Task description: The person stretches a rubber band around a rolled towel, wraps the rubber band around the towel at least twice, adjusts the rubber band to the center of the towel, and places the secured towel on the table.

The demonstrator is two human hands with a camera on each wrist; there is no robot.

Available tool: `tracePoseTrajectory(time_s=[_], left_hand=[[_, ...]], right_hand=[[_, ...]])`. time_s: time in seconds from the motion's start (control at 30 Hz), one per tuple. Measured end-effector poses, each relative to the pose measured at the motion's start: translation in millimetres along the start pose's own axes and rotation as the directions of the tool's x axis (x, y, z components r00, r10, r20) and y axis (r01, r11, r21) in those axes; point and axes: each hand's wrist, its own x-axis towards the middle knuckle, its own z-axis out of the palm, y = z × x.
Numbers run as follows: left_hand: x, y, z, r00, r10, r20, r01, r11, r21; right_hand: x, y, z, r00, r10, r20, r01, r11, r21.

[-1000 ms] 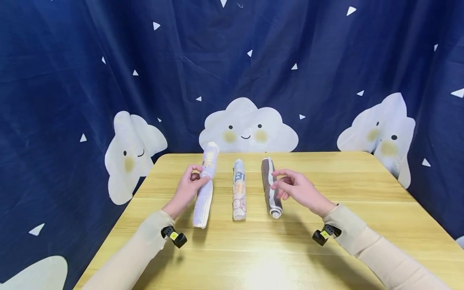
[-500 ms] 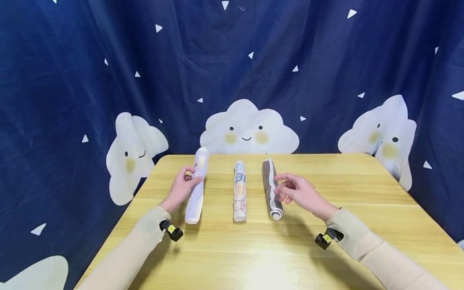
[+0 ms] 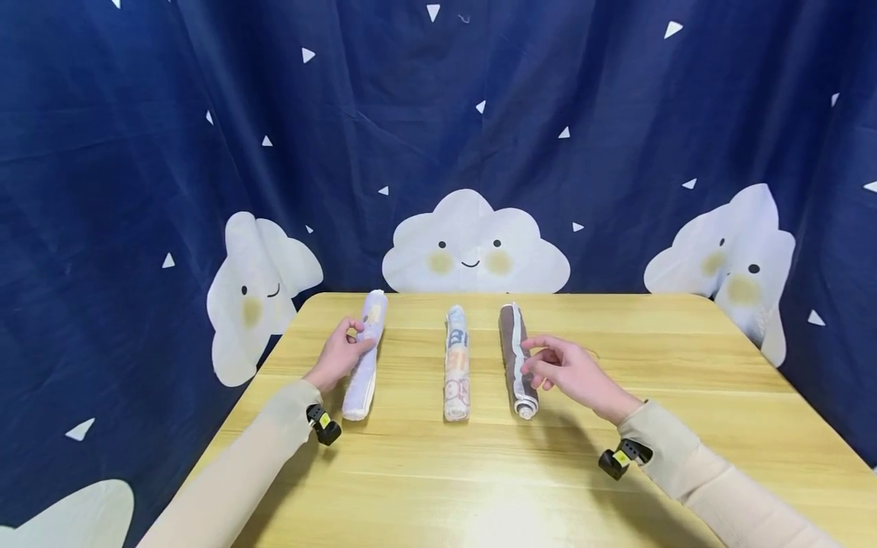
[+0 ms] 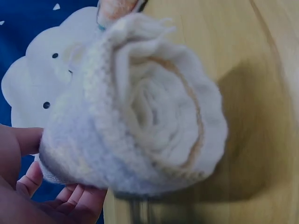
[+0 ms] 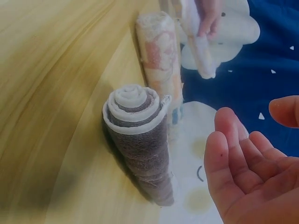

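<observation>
At the left of the table in the head view, my left hand [image 3: 338, 356] grips a lavender rolled towel [image 3: 361, 387] between thumb and fingers. In the left wrist view, the white spiral end of this lavender towel [image 4: 161, 109] faces the camera, the fingers wrapped at its far side. A brown rolled towel [image 3: 510, 346] with white edging lies on the right. Beside it, my right hand [image 3: 572, 374] hovers with loosely bent fingers and nothing in them; the right wrist view shows a gap between that hand [image 5: 252, 172] and the brown towel [image 5: 142, 151].
Between these two lies a pale rolled towel [image 3: 456, 373] with blue, orange and pink prints. All are on a wooden table [image 3: 425, 472]. Behind its far edge hangs a dark blue curtain [image 3: 438, 99] with white clouds and triangles.
My left hand has carried the lavender towel leftward and lowered it, so that it lines up beside the others. My right hand stays near the brown towel with little movement.
</observation>
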Motion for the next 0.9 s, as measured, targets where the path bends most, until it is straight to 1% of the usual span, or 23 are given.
tracePoseTrajectory(time_s=[0.2, 0.27, 0.4, 0.5, 0.7, 0.8, 0.9], left_hand=[[8.8, -6.7, -2.6, 1.000, -0.017, 0.016, 0.015, 0.995, 0.095], [11.0, -7.6, -3.5, 1.000, -0.015, 0.026, 0.011, 0.990, 0.141], [12.1, -6.5, -5.7, 0.999, -0.040, 0.022, 0.035, 0.977, 0.212], [11.5, -3.1, -6.4, 0.998, -0.060, 0.009, 0.055, 0.962, 0.268], [11.3, 0.2, -7.0, 0.998, -0.055, -0.004, 0.053, 0.929, 0.367], [12.0, 0.5, -7.0, 0.998, -0.056, 0.006, 0.048, 0.914, 0.403], [13.0, -0.2, -6.8, 0.997, -0.071, 0.024, 0.053, 0.898, 0.436]], right_hand=[[1.7, 4, 3, 1.000, 0.000, 0.008, 0.000, 1.000, 0.002], [2.3, 4, 3, 1.000, 0.001, 0.009, -0.001, 1.000, 0.004], [3.7, 5, 5, 1.000, -0.002, 0.015, 0.001, 1.000, 0.005], [3.6, 7, 6, 1.000, -0.005, 0.017, 0.005, 1.000, 0.007], [1.8, 7, 6, 1.000, -0.006, 0.014, 0.006, 1.000, 0.013], [1.2, 8, 6, 1.000, -0.011, 0.016, 0.011, 1.000, 0.012], [0.8, 8, 6, 1.000, -0.016, 0.020, 0.016, 1.000, 0.015]])
